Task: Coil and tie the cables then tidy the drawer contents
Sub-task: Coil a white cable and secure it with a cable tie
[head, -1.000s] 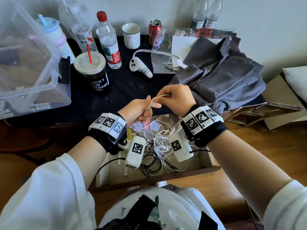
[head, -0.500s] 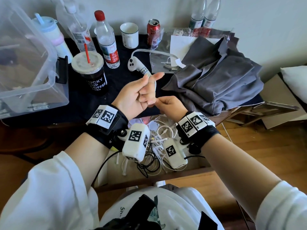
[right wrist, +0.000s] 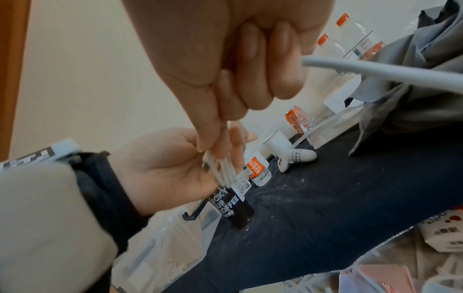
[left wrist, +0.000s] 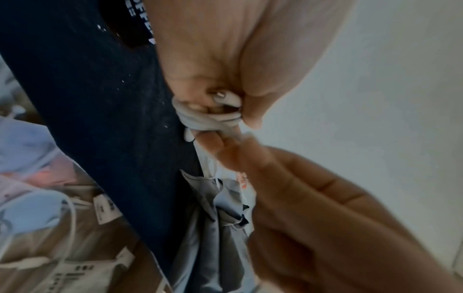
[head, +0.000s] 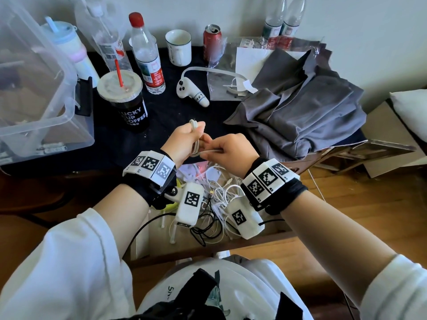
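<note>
My left hand grips a small coil of white cable above the table's front edge, and a loop sticks out above its fingers. My right hand is close beside it and pinches a strand of the same cable. In the left wrist view the cable coil is bunched under my curled left fingers, with my right hand's fingers just below. In the right wrist view thumb and forefinger pinch the cable loops against my left palm. Below my hands, the open drawer holds tangled cables.
On the dark table stand a black coffee cup, water bottles, a mug, a red can and a white controller. A clear bin fills the left; grey clothes lie on the right.
My left hand came down from its raised, spread pose and now curls round the coil. My right hand moved up beside it and holds the strand sideways.
</note>
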A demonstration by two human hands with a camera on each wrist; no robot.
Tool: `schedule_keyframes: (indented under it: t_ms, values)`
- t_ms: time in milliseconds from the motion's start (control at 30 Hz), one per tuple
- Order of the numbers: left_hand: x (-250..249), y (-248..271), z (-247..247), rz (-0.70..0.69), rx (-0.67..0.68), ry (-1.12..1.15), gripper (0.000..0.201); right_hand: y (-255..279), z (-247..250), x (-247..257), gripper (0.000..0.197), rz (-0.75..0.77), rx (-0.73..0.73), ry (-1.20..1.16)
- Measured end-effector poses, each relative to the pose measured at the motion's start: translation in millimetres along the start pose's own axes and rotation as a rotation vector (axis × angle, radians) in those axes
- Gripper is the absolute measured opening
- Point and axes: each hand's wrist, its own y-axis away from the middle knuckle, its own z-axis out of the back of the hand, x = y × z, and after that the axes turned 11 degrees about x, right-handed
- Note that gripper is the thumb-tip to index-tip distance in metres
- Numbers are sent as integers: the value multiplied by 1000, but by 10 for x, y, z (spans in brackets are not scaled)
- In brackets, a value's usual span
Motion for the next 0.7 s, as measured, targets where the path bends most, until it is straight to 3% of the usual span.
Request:
schedule_keyframes:
  t_ms: [233, 367, 433, 533, 700]
  values:
    - [146, 23, 48, 85, 210, -98, 33, -56, 175, -52, 11, 29, -189, -80]
    - [48, 69, -2, 192, 349, 39, 65, -93, 277, -132, 13, 7, -253, -140]
    - [3, 78, -11, 229, 383, 145, 65, -113, 265, -186, 13, 1, -259, -182]
    - [-46, 98, 14, 172, 417, 319, 54, -137, 200, -253, 13, 12, -253, -273]
    - [-132, 98, 19, -23, 497, 517, 52, -131, 87, -271, 41, 12, -200, -374]
